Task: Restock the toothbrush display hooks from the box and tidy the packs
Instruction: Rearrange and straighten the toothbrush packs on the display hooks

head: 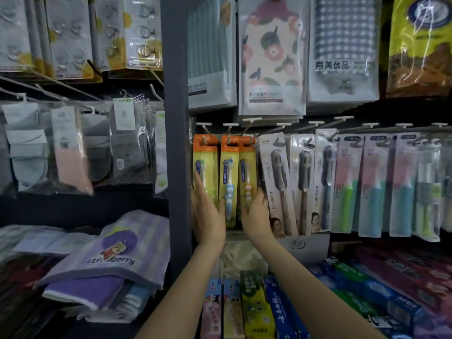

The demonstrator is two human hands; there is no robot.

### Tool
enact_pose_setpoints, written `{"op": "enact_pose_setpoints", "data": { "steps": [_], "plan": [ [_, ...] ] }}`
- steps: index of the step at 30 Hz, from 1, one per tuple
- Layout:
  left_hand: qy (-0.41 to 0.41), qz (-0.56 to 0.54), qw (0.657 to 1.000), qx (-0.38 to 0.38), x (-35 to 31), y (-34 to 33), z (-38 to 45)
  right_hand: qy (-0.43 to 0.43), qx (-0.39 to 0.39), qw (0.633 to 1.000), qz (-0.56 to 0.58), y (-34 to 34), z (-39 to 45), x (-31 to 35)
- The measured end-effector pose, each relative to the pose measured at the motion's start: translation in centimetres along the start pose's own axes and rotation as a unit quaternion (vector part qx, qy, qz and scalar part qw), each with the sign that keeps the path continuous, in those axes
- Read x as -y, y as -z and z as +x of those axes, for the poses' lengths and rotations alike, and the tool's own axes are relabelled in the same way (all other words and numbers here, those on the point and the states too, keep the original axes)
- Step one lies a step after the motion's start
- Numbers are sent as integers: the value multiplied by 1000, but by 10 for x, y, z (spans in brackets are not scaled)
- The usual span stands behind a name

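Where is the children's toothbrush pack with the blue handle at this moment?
In the head view, the orange-topped pack with the blue toothbrush hangs centre-left, middle of three orange packs, between the left hand and the right hand.

The three children's toothbrush packs (230, 177) are orange on top with yellow-green bodies, beside white packs (278, 182) with grey brushes and pastel packs (371, 187) in pink, green and blue. Above hang a floral cloth (271, 52) and a blue-checked cloth (342, 40). The striped towel (115, 253) is purple.
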State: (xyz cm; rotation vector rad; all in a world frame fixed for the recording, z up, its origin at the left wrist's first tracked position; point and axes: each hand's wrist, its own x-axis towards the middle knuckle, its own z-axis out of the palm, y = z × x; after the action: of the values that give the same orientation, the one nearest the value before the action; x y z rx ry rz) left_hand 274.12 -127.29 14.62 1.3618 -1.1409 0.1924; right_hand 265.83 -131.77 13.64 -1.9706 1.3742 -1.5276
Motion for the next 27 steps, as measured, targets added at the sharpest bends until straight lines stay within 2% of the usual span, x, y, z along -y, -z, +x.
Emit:
{"op": "enact_pose_setpoints", "data": {
  "steps": [5,10,15,22,27],
  "plan": [
    [6,-34,999,-21,2,-3,-1,-57,16,998,28,-2,17,3],
    [66,-41,997,-11,4,-4,3,-95,20,992,85,-5,28,5],
    [114,-15,993,-10,-3,-8,9,-100,-3,990,95,-9,38,9],
    [111,-31,993,-12,6,-13,13,-113,-30,988,100,-6,41,4],
    [111,-22,993,-15,8,-10,13,-95,-13,990,101,-3,33,7]
  ]
}}
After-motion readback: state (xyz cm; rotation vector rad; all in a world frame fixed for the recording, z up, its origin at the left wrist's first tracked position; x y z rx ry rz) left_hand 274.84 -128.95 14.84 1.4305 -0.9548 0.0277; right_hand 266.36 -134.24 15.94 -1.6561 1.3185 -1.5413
